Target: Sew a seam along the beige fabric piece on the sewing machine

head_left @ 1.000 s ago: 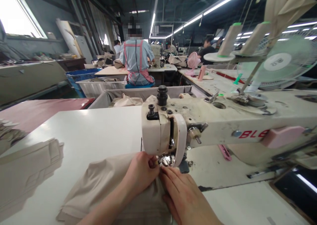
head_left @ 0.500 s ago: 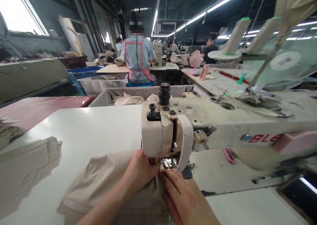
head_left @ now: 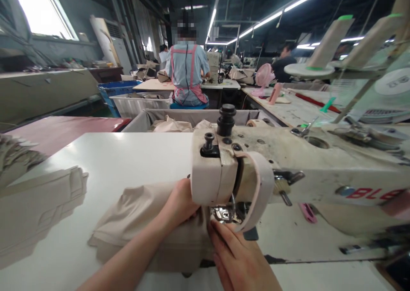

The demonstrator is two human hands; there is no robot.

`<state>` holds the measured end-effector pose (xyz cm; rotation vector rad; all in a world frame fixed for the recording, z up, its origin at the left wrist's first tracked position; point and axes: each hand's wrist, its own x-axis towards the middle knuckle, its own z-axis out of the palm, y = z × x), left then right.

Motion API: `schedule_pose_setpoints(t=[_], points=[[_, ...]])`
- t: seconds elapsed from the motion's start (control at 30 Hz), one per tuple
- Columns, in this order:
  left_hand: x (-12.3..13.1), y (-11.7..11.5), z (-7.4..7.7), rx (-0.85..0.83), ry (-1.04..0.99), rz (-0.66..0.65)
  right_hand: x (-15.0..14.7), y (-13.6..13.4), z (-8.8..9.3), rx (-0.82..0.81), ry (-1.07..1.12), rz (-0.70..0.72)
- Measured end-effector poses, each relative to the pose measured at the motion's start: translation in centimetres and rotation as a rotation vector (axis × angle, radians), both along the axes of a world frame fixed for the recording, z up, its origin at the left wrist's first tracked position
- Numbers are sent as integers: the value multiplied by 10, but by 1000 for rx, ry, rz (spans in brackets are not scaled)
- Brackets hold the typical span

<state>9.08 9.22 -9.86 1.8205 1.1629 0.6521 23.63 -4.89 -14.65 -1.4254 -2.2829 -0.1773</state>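
Observation:
A sewing machine stands over the white table, its metal presser foot low on the work. Beige fabric lies bunched left of the foot and runs up to it. On that fabric, just left of the machine head, my left hand is curled with its fingers closed on the cloth, the fingertips partly hidden. My right hand rests in front of the foot, fingers stretched forward and close together, their tips at the fabric's right edge.
Flat beige pieces are stacked at the left. Behind the table is a bin of cloth. A person in a pink-strapped apron sits beyond it. Thread cones stand at the right, and a pink clip lies under the machine arm.
The whole view has shifted, so the machine and table appear farther right. My left hand has drawn slightly back from the presser foot, and the fabric's front edge has swung toward the left.

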Motion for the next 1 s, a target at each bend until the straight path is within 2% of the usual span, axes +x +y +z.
schedule_pose_setpoints(t=[0.1, 0.17, 0.2, 0.33, 0.43, 0.53, 0.73, 0.87, 1.0], points=[[-7, -2, -6, 120, 53, 58, 0, -1, 3, -2, -16, -9], [-15, -14, -5, 245, 62, 51, 0, -3, 6, -20, 43, 6], [-19, -23, -4, 297, 61, -2, 0, -5, 9, -43, 103, 15], [-35, -55, -2, 393, 145, -395, 0, -11, 24, -193, 404, -45], [-38, -65, -5, 495, 258, -507, 0, -15, 35, -289, 486, -52], [-38, -67, -5, 539, 273, -487, 1, -23, 38, -288, 460, 6], [-37, -66, 2, 391, 181, -365, 4, -33, 30, -220, 298, 42], [-36, -74, -1, 372, 181, -298, 1, -29, 31, -136, 260, 21], [-34, -83, -5, 471, 344, -318, -2, -24, 33, -130, 220, 84]])
